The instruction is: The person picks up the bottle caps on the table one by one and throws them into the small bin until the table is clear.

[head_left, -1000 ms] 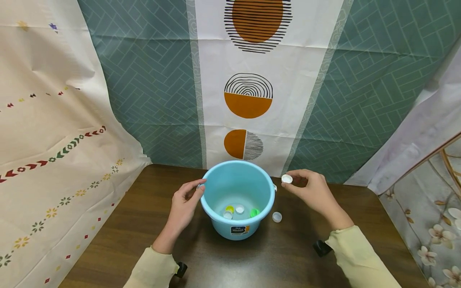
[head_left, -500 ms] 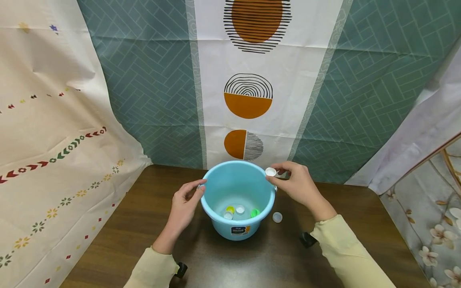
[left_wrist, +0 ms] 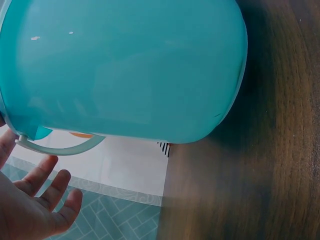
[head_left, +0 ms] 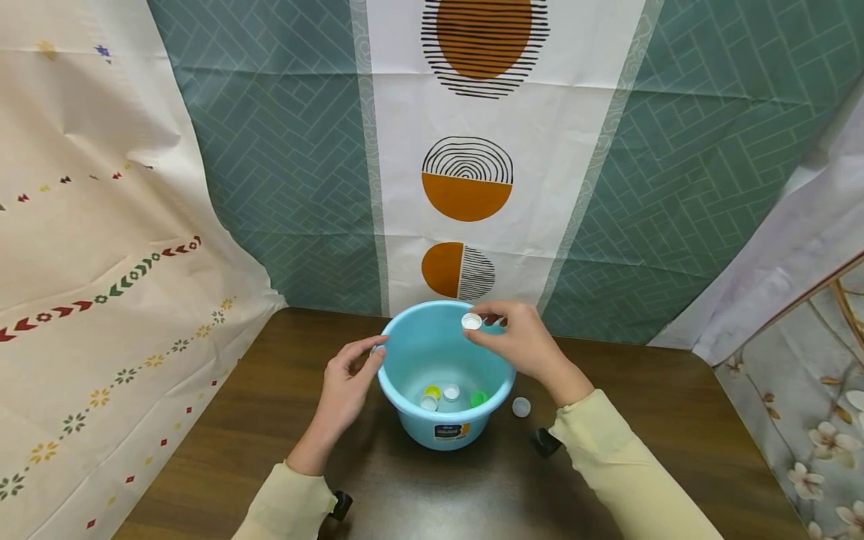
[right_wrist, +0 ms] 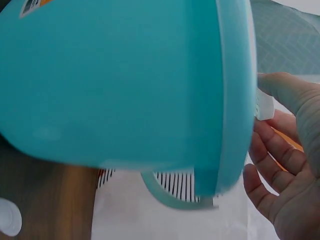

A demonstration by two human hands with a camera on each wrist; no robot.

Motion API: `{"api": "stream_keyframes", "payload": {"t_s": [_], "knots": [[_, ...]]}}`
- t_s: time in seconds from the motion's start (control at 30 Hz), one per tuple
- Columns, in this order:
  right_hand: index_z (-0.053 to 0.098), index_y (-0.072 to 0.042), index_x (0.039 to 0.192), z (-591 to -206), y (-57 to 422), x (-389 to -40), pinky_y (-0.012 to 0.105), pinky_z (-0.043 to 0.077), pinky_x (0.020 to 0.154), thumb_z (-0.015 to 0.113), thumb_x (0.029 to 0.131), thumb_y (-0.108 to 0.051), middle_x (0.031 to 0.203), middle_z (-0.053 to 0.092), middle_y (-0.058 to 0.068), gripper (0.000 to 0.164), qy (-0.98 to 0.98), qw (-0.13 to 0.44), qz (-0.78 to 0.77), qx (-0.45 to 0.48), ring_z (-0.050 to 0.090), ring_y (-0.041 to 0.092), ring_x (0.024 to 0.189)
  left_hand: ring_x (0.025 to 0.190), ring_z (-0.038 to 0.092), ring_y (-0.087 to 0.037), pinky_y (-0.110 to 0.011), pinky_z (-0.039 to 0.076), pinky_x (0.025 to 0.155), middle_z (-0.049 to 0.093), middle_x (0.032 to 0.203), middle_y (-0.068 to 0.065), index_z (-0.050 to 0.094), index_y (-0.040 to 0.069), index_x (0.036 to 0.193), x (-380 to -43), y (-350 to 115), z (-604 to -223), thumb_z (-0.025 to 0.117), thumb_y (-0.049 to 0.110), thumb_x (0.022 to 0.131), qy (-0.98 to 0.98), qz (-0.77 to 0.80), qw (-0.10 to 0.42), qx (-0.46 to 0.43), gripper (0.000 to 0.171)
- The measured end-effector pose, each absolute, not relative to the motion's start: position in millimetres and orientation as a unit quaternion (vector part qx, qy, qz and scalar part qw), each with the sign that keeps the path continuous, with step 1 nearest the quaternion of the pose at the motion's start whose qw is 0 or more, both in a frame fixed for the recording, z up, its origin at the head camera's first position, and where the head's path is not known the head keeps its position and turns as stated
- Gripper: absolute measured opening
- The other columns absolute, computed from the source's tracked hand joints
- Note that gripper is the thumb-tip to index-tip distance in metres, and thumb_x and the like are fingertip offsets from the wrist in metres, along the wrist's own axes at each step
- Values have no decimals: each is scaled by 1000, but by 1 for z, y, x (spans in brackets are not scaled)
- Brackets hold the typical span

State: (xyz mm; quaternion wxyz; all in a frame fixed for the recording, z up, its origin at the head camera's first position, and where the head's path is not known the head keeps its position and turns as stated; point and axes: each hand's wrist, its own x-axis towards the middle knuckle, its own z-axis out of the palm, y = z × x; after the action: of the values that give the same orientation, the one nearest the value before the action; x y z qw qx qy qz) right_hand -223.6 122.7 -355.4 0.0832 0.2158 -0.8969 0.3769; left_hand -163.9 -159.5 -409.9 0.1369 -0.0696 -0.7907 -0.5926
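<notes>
A light blue plastic bucket (head_left: 418, 427) stands upright on the table. With thumb and forefinger my left hand (head_left: 343, 390) grips its left rim; the other fingers curve loosely beneath, near the handle (left_wrist: 62, 149) in the left wrist view. My right hand (head_left: 526, 345) pinches a white bottle cap (head_left: 472, 321) over the bucket's back right part, hollow side showing. In the right wrist view the same cap (right_wrist: 265, 106) is partly hidden behind the rim. Inside lie a yellow cap (head_left: 433, 391), a green cap (head_left: 478, 398) and two whitish caps (head_left: 451, 392).
One translucent whitish cap (head_left: 521, 407) lies on the brown wooden table (head_left: 223, 450), just right of the bucket. Patterned cloth (head_left: 290, 187) hangs behind the table's back edge, and more cloth drapes at both sides.
My right hand has moved left with the white cap, from beside the bucket, across its right rim, to above the opening. My left hand stays at the left rim.
</notes>
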Motion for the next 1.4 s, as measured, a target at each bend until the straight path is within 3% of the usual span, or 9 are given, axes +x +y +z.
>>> {"api": "stream_keyframes", "payload": {"t_s": [0.33,0.6,1.4], "knots": [[69,-21,110,-360,100,-228,31,48,80,72,80,-37,102,66,-10,34,-906,60,348,232,58,12,91,101,54,-12,-30,49,80,61,114,-5,66,16,117,-164,-160,-411,62,25,91,-785,-601,134,-67,28],[69,-19,111,-364,90,-233,30,50,78,72,80,-37,102,66,-9,36,-908,52,344,233,59,12,92,101,58,-24,-23,50,78,60,117,-10,65,14,118,-164,-160,-410,61,24,91,-781,-607,127,-75,29],[68,-21,111,-369,79,-237,29,50,77,71,81,-38,101,65,-9,35,-916,25,337,218,58,13,94,97,57,-19,-23,50,75,60,116,-8,65,14,119,-166,-163,-409,60,25,92,-783,-604,130,-77,30]]}}
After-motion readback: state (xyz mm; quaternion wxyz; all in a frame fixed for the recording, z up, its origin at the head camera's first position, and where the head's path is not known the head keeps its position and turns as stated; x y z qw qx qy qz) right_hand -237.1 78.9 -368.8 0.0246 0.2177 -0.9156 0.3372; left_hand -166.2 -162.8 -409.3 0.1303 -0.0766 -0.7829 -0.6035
